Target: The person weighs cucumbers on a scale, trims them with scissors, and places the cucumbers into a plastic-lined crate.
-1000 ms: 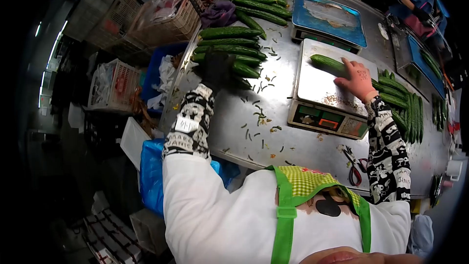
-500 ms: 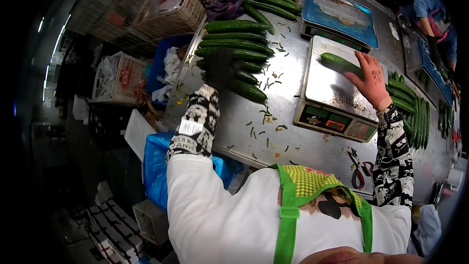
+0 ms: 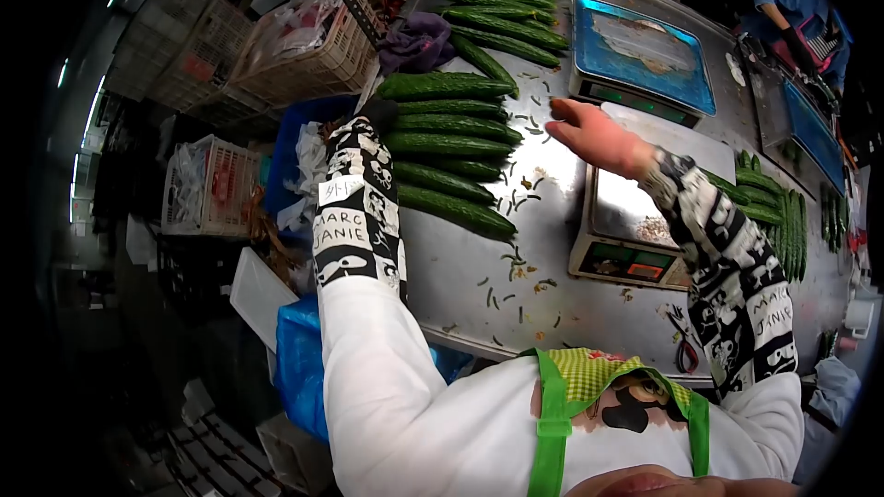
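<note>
My left hand [image 3: 378, 114], in a dark glove, is at the left ends of a row of cucumbers [image 3: 451, 144] on the metal table; its fingers are too dark to make out. Over the upper left part of the near scale [image 3: 629, 205] reaches my right hand [image 3: 594, 135], in a pinkish glove, with fingers apart and nothing held. It points toward the row without touching it. The visible part of the scale's plate bears small brown bits; my right arm hides some of it. Small green scraps [image 3: 520, 198] lie between row and scale.
Behind stands a blue-topped scale [image 3: 642, 51]. More cucumbers [image 3: 502, 14] lie at the back, others [image 3: 783, 212] on the right. A purple cloth [image 3: 416, 42] and red-handled scissors [image 3: 686, 354] rest on the table. Crates [image 3: 299, 41] stand left. A co-worker [image 3: 796, 23] is at the back right.
My right hand has let go of the cucumber on the scale and moved left. My left hand has moved up and left, to the ends of the row.
</note>
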Demonstrator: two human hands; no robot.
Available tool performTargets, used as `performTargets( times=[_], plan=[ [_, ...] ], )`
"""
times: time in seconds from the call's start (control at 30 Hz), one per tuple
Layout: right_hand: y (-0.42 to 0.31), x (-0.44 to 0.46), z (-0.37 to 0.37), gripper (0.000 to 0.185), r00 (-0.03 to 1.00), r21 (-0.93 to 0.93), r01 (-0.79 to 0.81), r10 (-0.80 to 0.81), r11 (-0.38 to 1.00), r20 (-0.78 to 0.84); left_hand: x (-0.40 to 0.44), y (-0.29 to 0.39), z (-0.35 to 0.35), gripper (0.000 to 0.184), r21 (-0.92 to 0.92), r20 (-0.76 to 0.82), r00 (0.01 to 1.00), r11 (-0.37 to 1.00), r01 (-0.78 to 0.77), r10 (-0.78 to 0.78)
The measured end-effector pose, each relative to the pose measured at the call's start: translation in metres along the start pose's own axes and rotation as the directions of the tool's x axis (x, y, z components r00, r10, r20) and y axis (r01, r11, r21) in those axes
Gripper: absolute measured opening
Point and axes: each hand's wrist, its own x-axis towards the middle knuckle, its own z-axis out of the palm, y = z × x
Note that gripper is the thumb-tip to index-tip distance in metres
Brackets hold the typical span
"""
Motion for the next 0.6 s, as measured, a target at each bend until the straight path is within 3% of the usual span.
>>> performTargets(
  times=[0.1,0.2,0.3,0.4,0.47,0.5,0.53,0.6],
  plan=[
    [0.015,0.065,0.03,0.065,0.986,-0.001,-0.159,0.158,0.987,0.059,0.002,-0.008,-0.003,0.06,-0.147,0.095,0.995,0.989,-0.021,0.035],
    [0.057,0.126,0.066,0.065,0.973,0.151,-0.224,0.213,0.963,0.087,0.001,-0.019,-0.006,0.061,-0.259,0.153,0.986,0.966,-0.016,0.058],
    [0.052,0.142,0.081,0.06,0.951,0.227,-0.31,0.3,0.923,0.078,-0.003,-0.031,-0.007,0.062,-0.273,0.13,0.974,0.951,-0.144,0.185],
    [0.044,0.132,0.086,0.048,0.979,0.283,-0.19,0.204,0.94,-0.02,0.001,-0.056,-0.006,0.062,-0.264,0.089,0.937,0.915,-0.305,0.338],
    [0.039,0.121,0.084,0.044,0.981,0.397,-0.187,0.19,0.899,0.033,0.008,-0.074,-0.001,0.06,-0.283,0.057,0.897,0.869,-0.406,0.438],
    [0.04,0.118,0.083,0.042,0.982,0.451,-0.185,0.181,0.873,0.054,-0.017,-0.052,-0.023,0.054,-0.431,0.156,0.916,0.86,-0.273,0.369],
    [0.049,0.122,0.092,0.036,0.973,0.458,-0.199,0.229,0.866,-0.01,-0.028,-0.046,-0.031,0.053,-0.466,0.089,0.915,0.828,-0.311,0.394],
    [0.025,0.093,0.077,0.036,0.978,0.525,-0.185,0.206,0.83,0.02,-0.043,-0.044,-0.042,0.051,-0.527,-0.032,0.9,0.758,-0.385,0.435]
  ],
)
